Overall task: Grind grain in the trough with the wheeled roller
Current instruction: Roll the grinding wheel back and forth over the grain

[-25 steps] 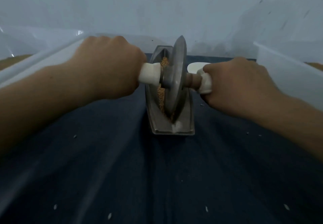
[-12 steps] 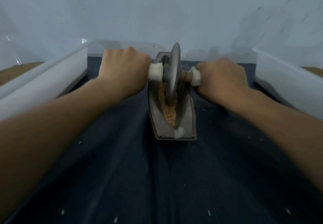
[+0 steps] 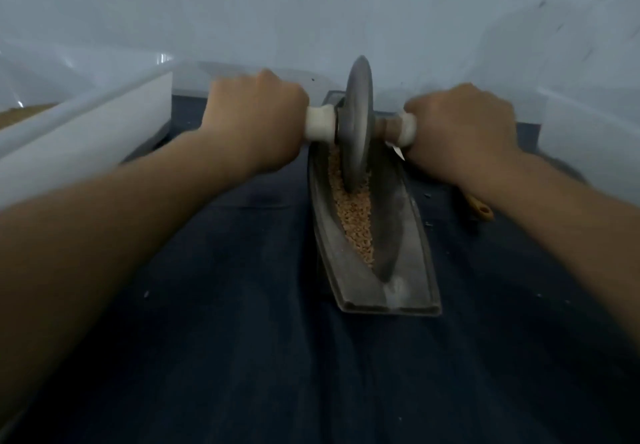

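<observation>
A long, grey, boat-shaped metal trough lies on a dark blue cloth spread over the worktop, its narrow channel running straight away from the person. A strip of pale tan grain fills the bottom of the channel, from about the middle towards the near end. The wheeled roller, a grey metal disc on a cross axle with white-wrapped grips, stands upright in the far half of the trough with its rim down in the grain. The left hand is curled tight round the left grip and the right hand round the right grip, knuckles up and both forearms stretched forward. A white plastic tub sits along the left edge and another white tub on the right. A brownish wooden handle pokes out from under the right forearm, just beside the trough. A few stray kernels dot the cloth.
</observation>
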A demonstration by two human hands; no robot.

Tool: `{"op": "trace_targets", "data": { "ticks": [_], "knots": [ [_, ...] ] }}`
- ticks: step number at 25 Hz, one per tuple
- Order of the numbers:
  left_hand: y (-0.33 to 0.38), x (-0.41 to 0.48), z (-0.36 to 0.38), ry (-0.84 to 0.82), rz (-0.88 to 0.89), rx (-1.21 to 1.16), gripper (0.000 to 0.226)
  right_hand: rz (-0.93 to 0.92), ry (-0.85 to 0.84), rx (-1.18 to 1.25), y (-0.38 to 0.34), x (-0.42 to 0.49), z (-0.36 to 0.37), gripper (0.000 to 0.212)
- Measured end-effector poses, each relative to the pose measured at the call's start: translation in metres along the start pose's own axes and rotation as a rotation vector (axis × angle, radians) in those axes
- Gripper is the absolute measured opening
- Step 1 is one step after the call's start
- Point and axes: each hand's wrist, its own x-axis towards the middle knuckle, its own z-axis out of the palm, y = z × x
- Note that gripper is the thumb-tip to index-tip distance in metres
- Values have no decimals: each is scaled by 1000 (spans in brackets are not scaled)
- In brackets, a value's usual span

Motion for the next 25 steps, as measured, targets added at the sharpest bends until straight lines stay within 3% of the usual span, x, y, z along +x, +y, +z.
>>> {"op": "trace_targets", "data": {
  "ticks": [4,9,13,18,25],
  "knots": [
    [1,25,-1,-27,13,16,10,63,7,89,2,18,16,33],
    [5,-35,-42,32,97,51,7,8,-44,115,1,-54,-26,23],
    [-6,-73,-62,86,106,2,22,-88,50,49,9,-87,-64,33],
    [-1,-34,-13,100,58,6,6,-56,21,-2,4,-42,-25,26],
    [2,6,8,65,-53,-38,8,9,17,-12,-5,15,-4,12]
  ]
}}
